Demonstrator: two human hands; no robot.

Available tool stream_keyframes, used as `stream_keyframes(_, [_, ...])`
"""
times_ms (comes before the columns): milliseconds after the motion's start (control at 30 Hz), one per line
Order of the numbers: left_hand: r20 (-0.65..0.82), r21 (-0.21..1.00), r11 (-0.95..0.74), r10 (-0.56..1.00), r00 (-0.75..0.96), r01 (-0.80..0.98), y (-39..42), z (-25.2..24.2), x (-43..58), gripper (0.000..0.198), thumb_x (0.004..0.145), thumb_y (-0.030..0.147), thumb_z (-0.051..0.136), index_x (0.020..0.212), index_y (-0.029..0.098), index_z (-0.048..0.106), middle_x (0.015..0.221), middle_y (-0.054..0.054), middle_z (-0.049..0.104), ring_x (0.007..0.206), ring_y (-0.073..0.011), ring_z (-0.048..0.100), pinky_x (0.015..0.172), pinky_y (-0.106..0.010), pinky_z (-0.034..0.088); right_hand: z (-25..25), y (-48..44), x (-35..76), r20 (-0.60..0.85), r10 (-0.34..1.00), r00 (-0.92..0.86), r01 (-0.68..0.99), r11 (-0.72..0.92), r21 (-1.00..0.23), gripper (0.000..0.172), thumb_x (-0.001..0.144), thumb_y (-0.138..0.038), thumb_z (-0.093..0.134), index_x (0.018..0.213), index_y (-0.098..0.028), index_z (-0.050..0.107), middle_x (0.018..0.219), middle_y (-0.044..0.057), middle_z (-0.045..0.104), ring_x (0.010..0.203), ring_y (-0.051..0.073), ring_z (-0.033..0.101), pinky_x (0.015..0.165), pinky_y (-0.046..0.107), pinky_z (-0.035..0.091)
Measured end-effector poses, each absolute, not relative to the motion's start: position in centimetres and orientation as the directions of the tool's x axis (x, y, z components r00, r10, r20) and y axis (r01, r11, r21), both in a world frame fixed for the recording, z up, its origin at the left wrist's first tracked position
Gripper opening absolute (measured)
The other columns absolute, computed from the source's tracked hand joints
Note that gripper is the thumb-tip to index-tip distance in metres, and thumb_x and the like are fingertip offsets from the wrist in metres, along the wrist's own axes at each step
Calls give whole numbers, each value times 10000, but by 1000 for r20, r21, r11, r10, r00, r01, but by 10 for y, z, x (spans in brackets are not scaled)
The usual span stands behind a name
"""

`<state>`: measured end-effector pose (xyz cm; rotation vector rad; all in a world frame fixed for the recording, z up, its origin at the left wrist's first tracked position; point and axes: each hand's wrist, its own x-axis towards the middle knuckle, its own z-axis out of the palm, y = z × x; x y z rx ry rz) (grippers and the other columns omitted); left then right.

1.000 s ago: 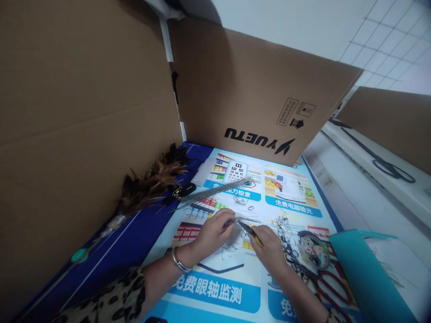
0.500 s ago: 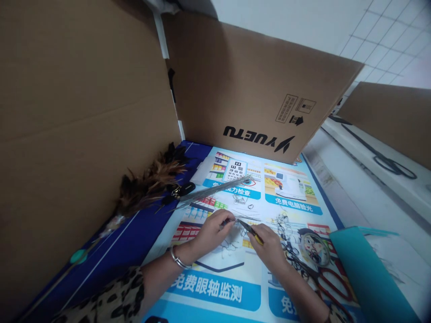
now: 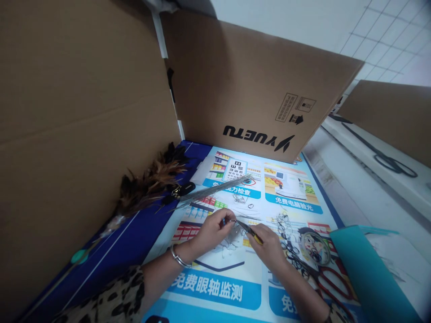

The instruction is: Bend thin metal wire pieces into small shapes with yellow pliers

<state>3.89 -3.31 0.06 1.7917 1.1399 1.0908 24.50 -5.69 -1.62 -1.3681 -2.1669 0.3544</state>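
Observation:
My right hand is wrapped round pliers with yellow-and-black handles. Their jaws point left and meet the fingertips of my left hand. Thumb and forefinger of that hand are pinched together on something small and dark, too tiny to make out. Beneath and between the hands lie thin wire pieces on the printed sheet. A bundle of long, straight thin wires lies slantwise just beyond my hands. Several small dark wire loops are scattered to the right of the pliers.
Cardboard panels stand behind and at the left. Brown feathers lie along the left side. At right are a clear tape roll, red-handled scissors and a teal folder. Black scissors lie on the far-right ledge.
My left fingers have shifted slightly and the pliers' tip has tilted a little at the fingertips. Otherwise the scene is the same.

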Motion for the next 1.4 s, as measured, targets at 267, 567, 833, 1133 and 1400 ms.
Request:
stream_keyframes(267, [234, 917, -297, 941, 245, 266, -32, -1, 39, 118, 765, 118, 498, 852, 164, 563, 761, -5, 571, 672, -115, 512, 620, -214, 408, -14, -57, 244, 288, 897, -335, 756, 439, -486, 154, 823, -230, 494, 949, -203, 578, 840, 45, 607, 797, 171, 562, 695, 269, 452])
stream_keyframes(567, [224, 928, -279, 947, 230, 247, -31, -5, 38, 114, 766, 111, 492, 845, 159, 560, 770, -11, 571, 690, -118, 521, 637, -221, 416, -20, -58, 246, 321, 881, -347, 769, 463, -440, 164, 816, -244, 506, 955, -194, 578, 838, 53, 606, 799, 174, 560, 703, 277, 455])
stream_keyframes(833, [191, 954, -236, 954, 229, 186, -29, -6, 38, 105, 779, 122, 482, 860, 160, 538, 777, -12, 554, 687, -115, 511, 640, -220, 414, -24, -58, 247, 343, 863, -370, 772, 492, -404, 183, 821, -246, 492, 973, -190, 579, 854, 60, 606, 812, 174, 557, 719, 286, 455])
stream_keyframes(1133, [196, 954, -237, 956, 217, 182, -29, -8, 39, 82, 763, 110, 489, 814, 155, 534, 744, -7, 544, 681, -116, 512, 621, -215, 407, -21, -59, 245, 325, 869, -374, 786, 483, -387, 185, 831, -254, 476, 974, -192, 576, 863, 66, 600, 823, 181, 551, 719, 295, 455])
stream_keyframes(1400, [188, 954, -225, 963, 191, 196, -30, -8, 39, 64, 758, 123, 496, 799, 156, 533, 728, -4, 546, 666, -115, 512, 606, -210, 407, -20, -61, 244, 350, 860, -370, 798, 488, -355, 203, 834, -258, 478, 1002, -189, 568, 891, 74, 596, 848, 191, 542, 741, 303, 452])
